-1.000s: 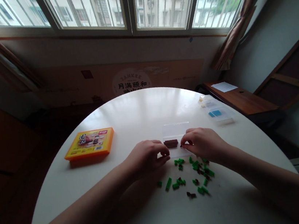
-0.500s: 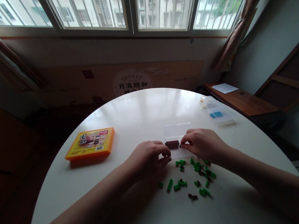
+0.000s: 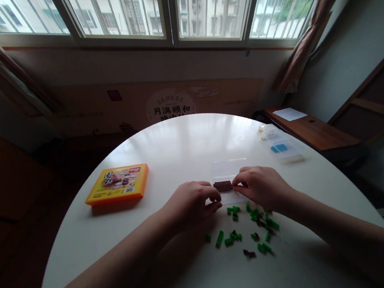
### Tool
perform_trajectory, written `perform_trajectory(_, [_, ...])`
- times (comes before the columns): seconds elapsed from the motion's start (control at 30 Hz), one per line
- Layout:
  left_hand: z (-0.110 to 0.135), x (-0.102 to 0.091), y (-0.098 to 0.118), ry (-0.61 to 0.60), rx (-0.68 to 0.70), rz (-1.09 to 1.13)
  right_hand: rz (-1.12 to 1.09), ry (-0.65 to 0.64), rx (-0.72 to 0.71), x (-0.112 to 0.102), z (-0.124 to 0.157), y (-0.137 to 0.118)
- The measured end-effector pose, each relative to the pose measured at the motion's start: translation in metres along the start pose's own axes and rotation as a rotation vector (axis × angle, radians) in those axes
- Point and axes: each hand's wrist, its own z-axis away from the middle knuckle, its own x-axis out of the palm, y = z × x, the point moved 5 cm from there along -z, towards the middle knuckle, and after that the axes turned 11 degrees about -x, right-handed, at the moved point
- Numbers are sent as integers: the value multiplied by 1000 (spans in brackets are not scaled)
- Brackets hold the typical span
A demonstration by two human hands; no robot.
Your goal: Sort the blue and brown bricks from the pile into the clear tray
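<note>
A block of dark brown building bricks (image 3: pixel 222 186) lies in a clear plastic box (image 3: pixel 234 198), whose transparent lid (image 3: pixel 228 164) stands open behind it. My left hand (image 3: pixel 194 202) is curled at the box's left edge, index finger and thumb nearly meeting there. At the right end of the block, my right hand (image 3: pixel 263 184) pinches a small brown brick between thumb and index finger; the fingers mostly cover it. Loose green bricks (image 3: pixel 219 238) are scattered on the near side of the box, with a few brown bricks (image 3: pixel 249 253) among them.
The round white table (image 3: pixel 140 264) carries an orange-yellow game box (image 3: pixel 117 184) on the left. At the right back are clear plastic boxes (image 3: pixel 292 154) with blue pieces (image 3: pixel 279 148). A wooden side table (image 3: pixel 317 130) holding white paper (image 3: pixel 290 114) stands beyond the right edge.
The small brown brick in my right hand has come up against the right end of the brown block. My left hand keeps its place, and the view has shifted slightly.
</note>
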Motion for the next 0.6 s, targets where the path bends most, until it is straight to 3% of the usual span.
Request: perform_trajectory(0.6, [-1,0,0,-21,-12,-12,-1,18,31,2,-1,2])
